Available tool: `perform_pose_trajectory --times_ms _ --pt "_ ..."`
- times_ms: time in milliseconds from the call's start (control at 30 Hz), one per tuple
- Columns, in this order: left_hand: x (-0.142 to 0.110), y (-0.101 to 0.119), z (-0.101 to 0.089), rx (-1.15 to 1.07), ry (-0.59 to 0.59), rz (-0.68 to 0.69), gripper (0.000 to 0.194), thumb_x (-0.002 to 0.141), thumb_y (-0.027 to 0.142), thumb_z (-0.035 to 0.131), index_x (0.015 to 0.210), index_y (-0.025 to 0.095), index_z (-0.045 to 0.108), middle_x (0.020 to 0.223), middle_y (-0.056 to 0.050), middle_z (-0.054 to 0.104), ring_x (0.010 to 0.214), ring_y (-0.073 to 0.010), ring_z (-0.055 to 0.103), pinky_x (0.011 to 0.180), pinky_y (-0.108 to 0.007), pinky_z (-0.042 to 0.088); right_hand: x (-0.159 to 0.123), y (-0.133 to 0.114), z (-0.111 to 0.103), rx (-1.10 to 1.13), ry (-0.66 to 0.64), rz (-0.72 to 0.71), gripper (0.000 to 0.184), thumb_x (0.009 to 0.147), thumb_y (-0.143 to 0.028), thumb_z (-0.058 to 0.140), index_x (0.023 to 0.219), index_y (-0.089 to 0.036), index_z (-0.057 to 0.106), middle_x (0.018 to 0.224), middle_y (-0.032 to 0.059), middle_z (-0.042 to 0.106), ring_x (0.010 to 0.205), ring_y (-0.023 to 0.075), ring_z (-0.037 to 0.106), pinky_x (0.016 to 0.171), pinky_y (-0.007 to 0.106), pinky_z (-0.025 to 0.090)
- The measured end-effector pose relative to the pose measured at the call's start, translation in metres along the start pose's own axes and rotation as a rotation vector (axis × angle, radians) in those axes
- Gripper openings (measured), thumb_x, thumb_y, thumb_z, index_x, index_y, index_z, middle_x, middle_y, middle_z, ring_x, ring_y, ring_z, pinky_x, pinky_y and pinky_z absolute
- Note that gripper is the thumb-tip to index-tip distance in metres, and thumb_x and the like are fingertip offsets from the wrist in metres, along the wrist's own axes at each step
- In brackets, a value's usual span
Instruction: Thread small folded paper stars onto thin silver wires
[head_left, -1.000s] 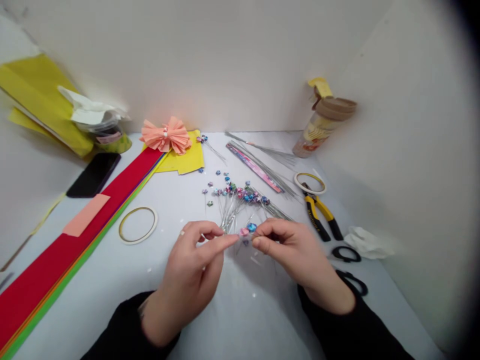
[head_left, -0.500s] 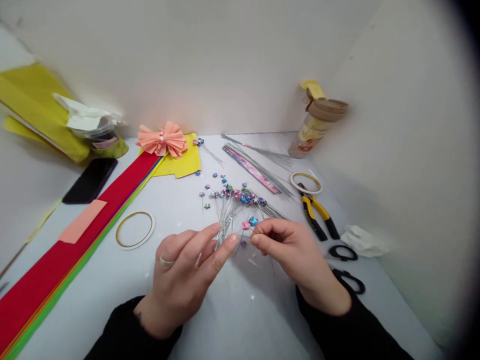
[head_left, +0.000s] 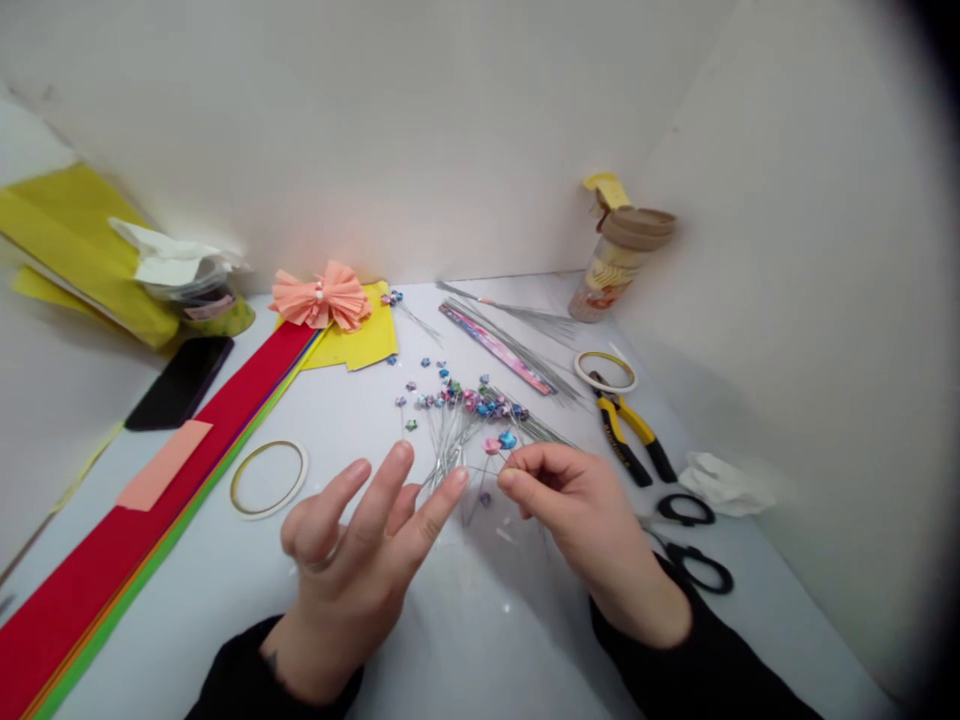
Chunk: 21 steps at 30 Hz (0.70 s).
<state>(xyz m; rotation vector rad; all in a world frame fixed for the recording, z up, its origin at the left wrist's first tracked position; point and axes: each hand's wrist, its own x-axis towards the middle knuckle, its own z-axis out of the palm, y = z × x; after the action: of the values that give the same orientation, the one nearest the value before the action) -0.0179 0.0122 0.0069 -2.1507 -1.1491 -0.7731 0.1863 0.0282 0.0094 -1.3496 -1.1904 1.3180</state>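
My right hand (head_left: 577, 505) is pinched shut on thin wire stems topped with a pink and a blue paper star (head_left: 500, 442), held just above the white table (head_left: 480, 610). My left hand (head_left: 360, 545) hovers beside it with its fingers spread and nothing in them, the fingertips close to the stems. Just behind both hands lies a bundle of silver wires with several small coloured stars (head_left: 469, 410) on their ends.
Stacked coloured paper sheets (head_left: 142, 510) run along the left, with a tape ring (head_left: 268, 478), a black phone (head_left: 180, 382) and a peach paper bow (head_left: 321, 296). On the right lie yellow pliers (head_left: 630, 435), black scissors (head_left: 690, 540), a second tape ring (head_left: 606, 370), a jar (head_left: 619, 262), loose wires (head_left: 517, 345).
My left hand let go of the star stems, opened its fingers and drew back to the left. My right hand kept its pinch on the stems and stayed nearly in place.
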Motion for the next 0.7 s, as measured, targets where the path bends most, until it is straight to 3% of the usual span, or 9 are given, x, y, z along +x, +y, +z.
perform_pose_trajectory --times_ms 233,500,700 --pt "-0.0049 0.0016 0.0008 0.070 -0.015 -0.028 0.072 0.066 0.008 0.081 0.125 0.041 0.058 0.149 -0.005 0.032 0.135 -0.0320 0.028 0.090 -0.040 0.035 0.0002 0.0006 0.0027 -0.022 0.043 0.031 0.021 0.074 -0.033 0.067 0.061 -0.018 0.060 0.051 -0.0041 0.049 0.048 0.0097 0.041 0.046 0.023 0.033" --pt "-0.0035 0.0043 0.0005 0.042 -0.024 -0.007 0.060 0.068 0.010 0.080 0.119 0.036 0.063 0.141 -0.005 0.044 0.134 -0.0319 0.029 0.094 -0.041 0.033 -0.0002 -0.0003 0.0062 -0.036 0.093 0.033 0.021 0.073 -0.034 0.067 0.062 -0.017 0.062 0.052 -0.0025 0.054 0.048 0.0110 0.047 0.047 0.024 0.038" --pt "-0.0052 0.0002 -0.0064 -0.054 0.124 -0.001 0.052 0.059 0.000 0.082 0.098 0.033 0.070 0.129 -0.001 0.055 0.114 -0.0247 0.044 0.084 -0.032 0.036 0.0017 0.0011 0.0064 -0.069 0.124 0.023 0.021 0.075 -0.034 0.065 0.062 -0.018 0.060 0.051 -0.0033 0.052 0.047 0.0104 0.045 0.046 0.023 0.037"
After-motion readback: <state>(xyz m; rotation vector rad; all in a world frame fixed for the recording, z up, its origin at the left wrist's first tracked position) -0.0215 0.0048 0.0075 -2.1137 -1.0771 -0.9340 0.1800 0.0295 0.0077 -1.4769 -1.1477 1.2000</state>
